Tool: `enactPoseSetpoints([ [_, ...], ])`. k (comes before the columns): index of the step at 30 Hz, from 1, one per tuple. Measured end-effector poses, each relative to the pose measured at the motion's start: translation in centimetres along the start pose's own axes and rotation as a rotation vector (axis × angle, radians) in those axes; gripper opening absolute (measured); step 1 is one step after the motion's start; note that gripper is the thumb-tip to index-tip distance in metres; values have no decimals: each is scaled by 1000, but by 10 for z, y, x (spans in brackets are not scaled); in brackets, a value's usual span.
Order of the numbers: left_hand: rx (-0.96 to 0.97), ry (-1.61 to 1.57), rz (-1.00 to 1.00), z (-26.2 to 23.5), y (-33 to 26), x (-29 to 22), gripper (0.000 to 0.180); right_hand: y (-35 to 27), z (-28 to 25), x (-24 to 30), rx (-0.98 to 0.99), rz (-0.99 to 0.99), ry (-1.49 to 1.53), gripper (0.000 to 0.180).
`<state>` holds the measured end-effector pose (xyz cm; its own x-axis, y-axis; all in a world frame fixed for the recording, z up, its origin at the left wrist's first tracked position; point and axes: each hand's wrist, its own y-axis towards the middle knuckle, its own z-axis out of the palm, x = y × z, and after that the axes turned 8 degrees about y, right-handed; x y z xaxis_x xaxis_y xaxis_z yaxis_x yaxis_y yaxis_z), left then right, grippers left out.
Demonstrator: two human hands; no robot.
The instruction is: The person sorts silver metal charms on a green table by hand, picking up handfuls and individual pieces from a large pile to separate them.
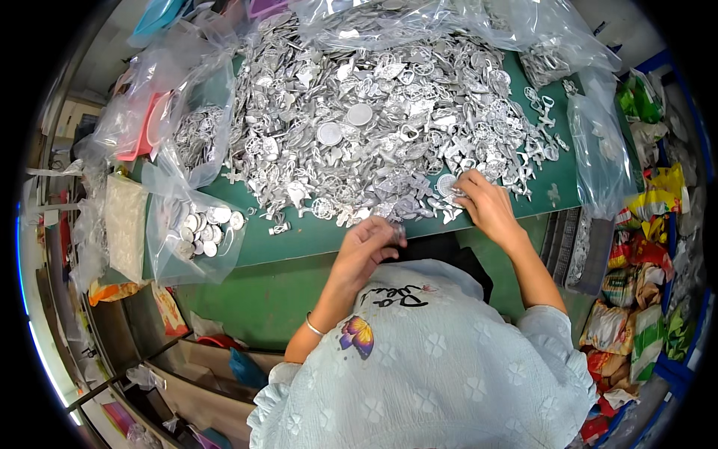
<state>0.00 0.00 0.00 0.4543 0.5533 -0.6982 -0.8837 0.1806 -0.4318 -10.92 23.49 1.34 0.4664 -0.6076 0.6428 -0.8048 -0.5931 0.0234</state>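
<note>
Two hands at work: left hand (pixel 366 243) pinches a small metal piece (pixel 399 233), right hand (pixel 479 200) presses flat on the metal pile (pixel 374 112) at twelve o'clock, where loosened pieces may slide off the green table (pixel 314 236).

A clear plastic bag of round silver discs (pixel 200 233) lies on the green table (pixel 299 241) at the left, with another clear bag of silvery metal pieces (pixel 196 138) just behind it. Crinkled snack packets in yellow, red and green (pixel 643 247) are piled along the right side.

Bright, even overhead light glints off the metal pieces (pixel 389 127); fisheye edges bend and darken, shadows soft.
</note>
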Motion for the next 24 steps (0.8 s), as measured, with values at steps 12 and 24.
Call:
enactPoseSetpoints([
  [12, -65, 333, -69, 26, 10, 6, 24, -4, -7, 0, 16, -84, 95, 27],
  [24, -667, 1800, 436, 21, 44, -30, 36, -6, 11, -2, -95, -184, -95, 23],
])
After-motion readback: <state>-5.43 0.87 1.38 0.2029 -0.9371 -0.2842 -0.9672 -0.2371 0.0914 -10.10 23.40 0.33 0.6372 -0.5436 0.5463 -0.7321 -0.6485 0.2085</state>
